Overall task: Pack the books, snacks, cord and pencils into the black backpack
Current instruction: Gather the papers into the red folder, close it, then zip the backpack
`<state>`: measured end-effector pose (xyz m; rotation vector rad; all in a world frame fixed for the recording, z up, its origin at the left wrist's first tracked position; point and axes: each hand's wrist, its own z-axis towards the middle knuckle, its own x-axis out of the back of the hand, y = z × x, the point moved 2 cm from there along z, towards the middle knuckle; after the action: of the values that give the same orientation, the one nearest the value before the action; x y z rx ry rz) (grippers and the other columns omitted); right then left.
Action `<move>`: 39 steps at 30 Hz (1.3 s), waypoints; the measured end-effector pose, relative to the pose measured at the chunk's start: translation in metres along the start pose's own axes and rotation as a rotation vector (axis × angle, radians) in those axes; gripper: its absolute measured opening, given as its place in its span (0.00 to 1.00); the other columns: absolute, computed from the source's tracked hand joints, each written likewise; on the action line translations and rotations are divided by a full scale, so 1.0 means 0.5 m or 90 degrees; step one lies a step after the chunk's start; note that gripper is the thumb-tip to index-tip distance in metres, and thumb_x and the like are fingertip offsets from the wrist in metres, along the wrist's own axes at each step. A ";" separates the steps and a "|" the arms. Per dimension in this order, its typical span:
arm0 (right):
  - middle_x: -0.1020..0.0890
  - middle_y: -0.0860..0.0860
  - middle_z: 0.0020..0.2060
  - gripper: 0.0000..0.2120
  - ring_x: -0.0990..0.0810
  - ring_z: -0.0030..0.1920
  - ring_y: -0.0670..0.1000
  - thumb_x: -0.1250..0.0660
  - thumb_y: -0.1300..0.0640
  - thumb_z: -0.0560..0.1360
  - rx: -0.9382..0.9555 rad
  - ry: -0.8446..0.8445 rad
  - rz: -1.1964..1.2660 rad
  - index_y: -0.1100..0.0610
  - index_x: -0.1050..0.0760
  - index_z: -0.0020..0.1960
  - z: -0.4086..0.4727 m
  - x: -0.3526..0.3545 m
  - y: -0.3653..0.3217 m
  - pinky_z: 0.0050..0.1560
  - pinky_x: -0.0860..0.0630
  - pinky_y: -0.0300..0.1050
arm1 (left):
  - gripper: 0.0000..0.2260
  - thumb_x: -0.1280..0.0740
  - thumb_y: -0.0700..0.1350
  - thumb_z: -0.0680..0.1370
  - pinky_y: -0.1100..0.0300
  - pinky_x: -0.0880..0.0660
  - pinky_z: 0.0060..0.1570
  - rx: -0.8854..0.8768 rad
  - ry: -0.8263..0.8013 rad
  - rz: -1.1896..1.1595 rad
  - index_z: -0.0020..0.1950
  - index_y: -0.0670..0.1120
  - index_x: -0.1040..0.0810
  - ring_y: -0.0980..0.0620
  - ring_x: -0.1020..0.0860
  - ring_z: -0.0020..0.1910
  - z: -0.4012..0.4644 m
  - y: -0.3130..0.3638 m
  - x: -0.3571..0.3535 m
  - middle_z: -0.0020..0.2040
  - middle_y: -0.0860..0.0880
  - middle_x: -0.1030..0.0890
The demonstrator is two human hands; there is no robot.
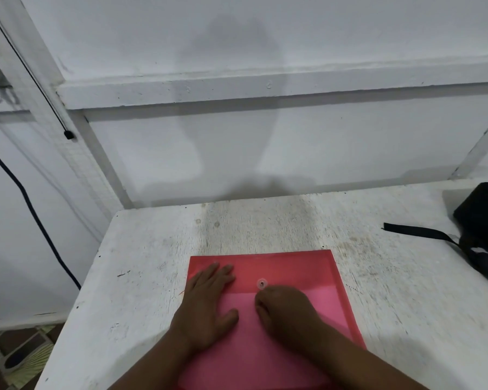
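Note:
A red translucent plastic envelope folder [302, 268] with a snap button [262, 283] lies flat on the white table [141, 263] in front of me. My left hand [206, 302] rests flat on the folder's left part, fingers straight. My right hand [285, 308] sits on the folder just below the snap button with its fingers curled under; whether they pinch the flap I cannot tell. The black backpack [482, 209] lies at the table's right edge, partly out of view, with a strap [417, 231] trailing left. Books, snacks, cord and pencils are not visible.
A white wall with a ledge [265, 91] stands behind the table. A dark cable [26, 198] hangs along the wall at the left. Patterned floor tiles [14, 358] show at the bottom left.

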<state>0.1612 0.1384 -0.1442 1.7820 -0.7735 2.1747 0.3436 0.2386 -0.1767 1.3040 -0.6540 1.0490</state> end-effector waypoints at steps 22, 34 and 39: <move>0.20 0.54 0.42 0.22 0.23 0.44 0.55 0.52 0.47 0.72 -0.008 -0.073 0.105 0.58 0.24 0.42 -0.024 0.054 0.067 0.42 0.36 0.44 | 0.34 0.35 0.62 0.70 0.54 0.55 0.78 0.005 -0.003 -0.007 0.75 0.54 0.32 0.61 0.51 0.80 0.003 -0.002 0.000 0.78 0.62 0.40; 0.21 0.50 0.34 0.08 0.21 0.33 0.54 0.38 0.56 0.72 0.044 -0.066 -0.023 0.53 0.25 0.35 -0.008 0.021 0.016 0.30 0.27 0.46 | 0.33 0.33 0.61 0.71 0.57 0.54 0.78 -0.002 0.016 -0.008 0.74 0.54 0.30 0.60 0.48 0.80 0.000 0.002 0.001 0.78 0.62 0.38; 0.19 0.54 0.35 0.08 0.19 0.34 0.57 0.38 0.57 0.72 0.075 -0.068 -0.057 0.55 0.23 0.36 0.017 0.015 0.001 0.33 0.23 0.47 | 0.33 0.33 0.61 0.71 0.58 0.54 0.78 -0.008 0.019 -0.009 0.75 0.53 0.30 0.59 0.48 0.80 -0.001 0.002 0.003 0.78 0.62 0.38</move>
<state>0.1661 0.1321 -0.1362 1.9631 -0.5862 2.1223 0.3432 0.2395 -0.1752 1.2776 -0.6272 1.0500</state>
